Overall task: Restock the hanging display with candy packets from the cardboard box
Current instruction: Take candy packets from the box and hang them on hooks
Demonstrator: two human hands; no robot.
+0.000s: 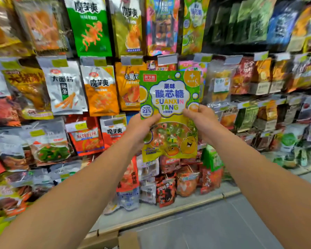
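Both the left hand (142,126) and right hand (198,121) pinch the candy packet (170,112) mid-sides just under the price tag (167,59); looks light, floppy, slick, so hold near the top

One head-worn view faces forward, slightly down, seemingly close to the hanging display (101,90).

Bright, even shop light; edges smeared by blur and wide-angle bending, centre sharp.

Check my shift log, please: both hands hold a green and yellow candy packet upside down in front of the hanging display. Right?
Not quite. The head view shows the candy packet upright, its print reading normally. The left hand and right hand do hold it before the hanging display.
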